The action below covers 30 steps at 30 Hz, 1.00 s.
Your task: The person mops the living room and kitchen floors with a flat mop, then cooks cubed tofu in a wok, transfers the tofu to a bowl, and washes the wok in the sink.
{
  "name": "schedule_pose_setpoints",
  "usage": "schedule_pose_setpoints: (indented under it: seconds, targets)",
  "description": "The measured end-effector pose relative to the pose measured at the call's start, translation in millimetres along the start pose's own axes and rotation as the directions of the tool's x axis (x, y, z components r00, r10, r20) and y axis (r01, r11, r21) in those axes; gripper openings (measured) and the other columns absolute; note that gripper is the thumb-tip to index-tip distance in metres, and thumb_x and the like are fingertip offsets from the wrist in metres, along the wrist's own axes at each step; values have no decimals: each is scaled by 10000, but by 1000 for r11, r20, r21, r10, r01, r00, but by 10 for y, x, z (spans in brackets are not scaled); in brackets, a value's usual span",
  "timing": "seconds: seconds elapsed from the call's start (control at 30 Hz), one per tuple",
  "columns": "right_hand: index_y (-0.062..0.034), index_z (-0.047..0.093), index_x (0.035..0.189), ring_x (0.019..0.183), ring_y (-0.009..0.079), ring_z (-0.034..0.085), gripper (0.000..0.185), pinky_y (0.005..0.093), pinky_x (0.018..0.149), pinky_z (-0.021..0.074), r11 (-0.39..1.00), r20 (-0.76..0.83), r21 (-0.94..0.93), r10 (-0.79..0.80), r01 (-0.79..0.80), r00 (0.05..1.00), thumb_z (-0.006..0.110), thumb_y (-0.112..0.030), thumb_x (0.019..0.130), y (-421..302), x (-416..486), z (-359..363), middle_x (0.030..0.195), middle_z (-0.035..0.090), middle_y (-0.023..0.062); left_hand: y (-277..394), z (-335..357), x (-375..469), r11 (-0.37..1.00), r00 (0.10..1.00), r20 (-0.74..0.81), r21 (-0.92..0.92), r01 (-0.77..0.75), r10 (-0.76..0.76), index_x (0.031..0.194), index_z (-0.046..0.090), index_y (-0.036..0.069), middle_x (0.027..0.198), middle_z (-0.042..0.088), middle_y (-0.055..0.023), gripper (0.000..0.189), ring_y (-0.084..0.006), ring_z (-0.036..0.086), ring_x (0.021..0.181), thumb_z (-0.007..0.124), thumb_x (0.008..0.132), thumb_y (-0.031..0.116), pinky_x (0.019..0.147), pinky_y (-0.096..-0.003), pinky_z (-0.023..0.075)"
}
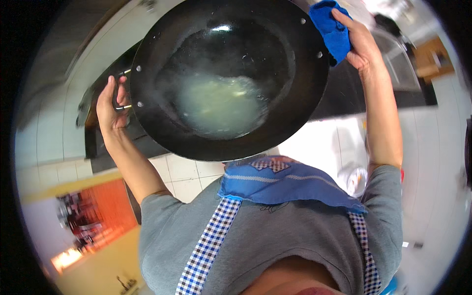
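A large black wok (232,149) is held up in front of my chest. Cloudy, pale yellow-green liquid (221,105) lies in its bottom, with what looks like steam over it. My left hand (111,101) grips the wire loop handle (123,107) on the wok's left side. On the opposite side, my right hand (359,42) clasps a folded blue cloth (330,27) against the rim. The cloth hides whatever handle is there; two rivets show beside it.
Beneath the wok runs a dark countertop (346,90). A metal sink (400,61) is set into it at right, near a brown wooden object (433,59). On the tiled floor (184,169), a whitish bin (353,180) stands by my right side. My blue apron (287,186) hangs at my front.
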State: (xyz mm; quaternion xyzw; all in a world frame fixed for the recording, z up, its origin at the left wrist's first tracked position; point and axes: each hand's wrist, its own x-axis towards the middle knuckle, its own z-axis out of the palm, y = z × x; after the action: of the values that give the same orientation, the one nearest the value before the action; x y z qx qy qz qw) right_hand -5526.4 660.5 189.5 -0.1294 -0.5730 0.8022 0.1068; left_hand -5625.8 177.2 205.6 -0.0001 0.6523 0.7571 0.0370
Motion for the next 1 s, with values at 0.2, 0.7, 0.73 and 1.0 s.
schedule_pose_setpoints:
  seconds: [0.2, 0.7, 0.73, 1.0]
  targets:
    - [-10, 574, 915, 504, 83, 592, 246, 166, 379, 456, 993, -165, -115, 7, -26, 986, 629, -242, 853, -765, -1191, -1907, 756, 618, 19, -782, 1818, -334, 965, 922, 296, 1, 261, -250, 918, 559, -21, 487, 391, 39, 359, -59, 308, 360, 498, 923, 333, 316, -197, 199]
    - [56, 528, 1097, 793, 202, 628, 322, 306, 687, 521, 998, -715, 30, 65, -62, 696, 579, -156, 859, -1238, -1464, -5594, 966, 630, 129, -2181, 6230, -326, 875, 665, 592, 162, 455, -455, 1062, 524, 52, 516, 415, 2, 269, -78, 335, 385, 451, 940, 281, 311, -206, 196]
    - [56, 529, 1097, 791, 206, 628, 319, 311, 690, 521, 996, -710, 59, 86, -63, 699, 576, -153, 860, -1249, -1376, -5729, 964, 630, 131, -2206, 6375, -253, 864, 654, 582, 192, 466, -483, 1095, 513, 62, 520, 416, 1, 264, -78, 337, 389, 442, 939, 263, 311, -205, 199]
    - [27, 546, 1094, 824, 179, 617, 297, 304, 725, 505, 939, -620, 159, 336, -306, 709, 519, -201, 907, -1162, -426, -7027, 962, 638, 108, -2490, 7611, 449, 796, 647, 471, 269, 542, -600, 1007, 565, 79, 554, 421, 30, 198, -51, 368, 434, 463, 901, 211, 347, -182, 237]
